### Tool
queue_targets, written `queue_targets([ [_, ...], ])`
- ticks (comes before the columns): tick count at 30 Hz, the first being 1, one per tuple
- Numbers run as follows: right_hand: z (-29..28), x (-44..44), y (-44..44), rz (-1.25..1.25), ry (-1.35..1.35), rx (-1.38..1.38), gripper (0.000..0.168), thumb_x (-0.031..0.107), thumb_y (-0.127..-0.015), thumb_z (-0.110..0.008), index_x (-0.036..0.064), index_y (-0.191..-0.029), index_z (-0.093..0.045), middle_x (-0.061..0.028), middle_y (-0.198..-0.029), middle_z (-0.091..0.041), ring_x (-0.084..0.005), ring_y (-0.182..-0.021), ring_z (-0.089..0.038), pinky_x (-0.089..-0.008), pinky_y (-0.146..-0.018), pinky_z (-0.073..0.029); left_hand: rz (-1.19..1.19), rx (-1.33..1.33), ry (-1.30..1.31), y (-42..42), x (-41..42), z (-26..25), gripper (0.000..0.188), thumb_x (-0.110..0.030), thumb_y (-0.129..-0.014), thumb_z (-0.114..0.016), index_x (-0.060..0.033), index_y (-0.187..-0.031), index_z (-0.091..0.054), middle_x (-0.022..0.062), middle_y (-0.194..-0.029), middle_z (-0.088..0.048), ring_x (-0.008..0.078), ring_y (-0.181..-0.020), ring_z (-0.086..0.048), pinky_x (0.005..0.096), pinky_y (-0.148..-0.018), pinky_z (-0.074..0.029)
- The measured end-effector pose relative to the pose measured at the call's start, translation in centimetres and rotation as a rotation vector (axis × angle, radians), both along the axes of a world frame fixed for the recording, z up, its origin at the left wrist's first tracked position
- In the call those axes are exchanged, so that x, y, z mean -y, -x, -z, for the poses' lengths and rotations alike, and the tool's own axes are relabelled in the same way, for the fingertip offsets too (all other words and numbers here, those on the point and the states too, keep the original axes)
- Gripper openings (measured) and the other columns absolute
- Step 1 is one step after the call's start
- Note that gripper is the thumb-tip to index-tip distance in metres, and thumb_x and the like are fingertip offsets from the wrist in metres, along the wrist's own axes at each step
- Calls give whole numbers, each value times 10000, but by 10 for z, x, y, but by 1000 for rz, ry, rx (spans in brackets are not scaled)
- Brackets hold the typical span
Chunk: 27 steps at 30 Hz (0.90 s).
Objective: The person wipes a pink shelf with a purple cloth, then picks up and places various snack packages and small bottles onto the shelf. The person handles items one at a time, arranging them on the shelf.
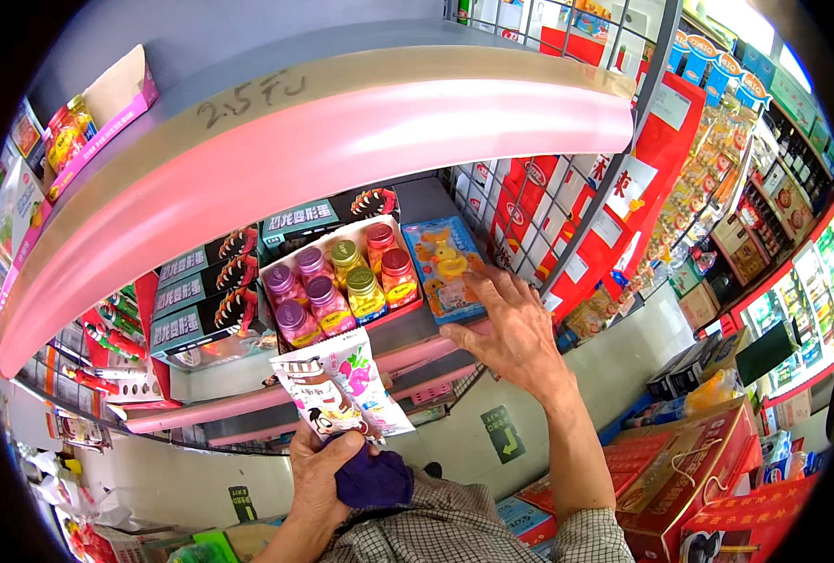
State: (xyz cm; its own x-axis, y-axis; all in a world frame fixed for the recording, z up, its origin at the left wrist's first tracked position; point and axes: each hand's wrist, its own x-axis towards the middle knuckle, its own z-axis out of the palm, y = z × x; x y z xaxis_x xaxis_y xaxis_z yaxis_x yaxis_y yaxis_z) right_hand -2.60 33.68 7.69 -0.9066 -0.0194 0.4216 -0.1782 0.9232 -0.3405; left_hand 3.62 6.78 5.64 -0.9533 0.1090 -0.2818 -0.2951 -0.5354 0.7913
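My left hand (320,471), low in front of me, grips white snack packets (343,386) printed with a cartoon figure and pink fruit, together with a bunched dark purple cloth (375,475). My right hand (514,331) is at the right end of the shelf, fingers spread. Its fingertips overlap the edge of a flat blue package (447,264) with a yellow duck on it; whether they touch it I cannot tell. Beside that package stands an open carton (417,304) of small pink, yellow and red candy bottles (362,290).
Black boxes with claw pictures (206,320) are stacked left of the bottles. An upper shelf with a pink front edge (361,134) arches above them. A wire grid side panel (522,204) bounds the right. Red gift boxes (677,471) are at lower right, near the tiled floor (459,436).
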Motion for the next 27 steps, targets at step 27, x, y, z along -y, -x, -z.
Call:
queue_targets([
  [27, -12, 0, 59, -165, -4, 219, 678, 355, -788, -774, 132, -1381, -531, -182, -1372, -549, -390, -1289, -495, -506, -1077, -409, 21, 20, -89, -2, 14, 5, 357, -19, -807, -782, -16, -1126, -622, 126, -966, -713, 204, -782, -702, 340, -687, -613],
])
